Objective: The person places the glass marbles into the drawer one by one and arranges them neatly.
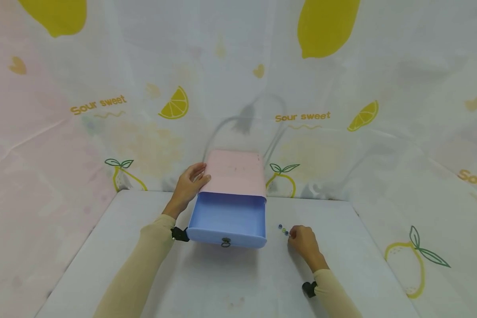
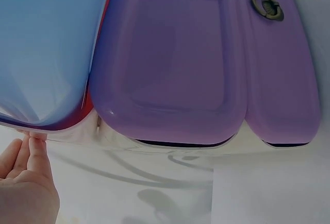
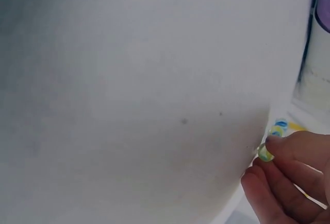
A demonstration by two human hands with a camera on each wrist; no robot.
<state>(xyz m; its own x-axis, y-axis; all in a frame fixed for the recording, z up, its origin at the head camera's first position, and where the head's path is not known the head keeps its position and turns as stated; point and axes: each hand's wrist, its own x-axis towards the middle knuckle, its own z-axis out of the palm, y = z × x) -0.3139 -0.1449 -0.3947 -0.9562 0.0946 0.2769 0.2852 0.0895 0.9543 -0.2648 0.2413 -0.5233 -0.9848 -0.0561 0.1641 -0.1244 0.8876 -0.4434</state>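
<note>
One marble (image 3: 266, 153): our right hand (image 1: 304, 243) pinches it; slackening could drop it.
Other marbles (image 1: 284, 230): nudged, they may roll.
Cabinet (image 1: 234, 172): our left hand (image 1: 188, 183) touches it, fingers extended.

The head camera looks down; nearer wrist cameras share the cabinet (image 1: 234, 173).

Cabinet (image 1: 234, 172): pink top, upright on tabletop (image 1: 103, 247). Blue drawer (image 1: 228, 216) up top, ring pull (image 1: 225, 242) on front, slid way out; two purple drawers (image 2: 170, 54) under it look closed. Marbles (image 1: 284, 230): tiny glassy guys, blue and yellow-green, short row right of cabinet, end one pinched in right hand (image 1: 304, 242).
</note>
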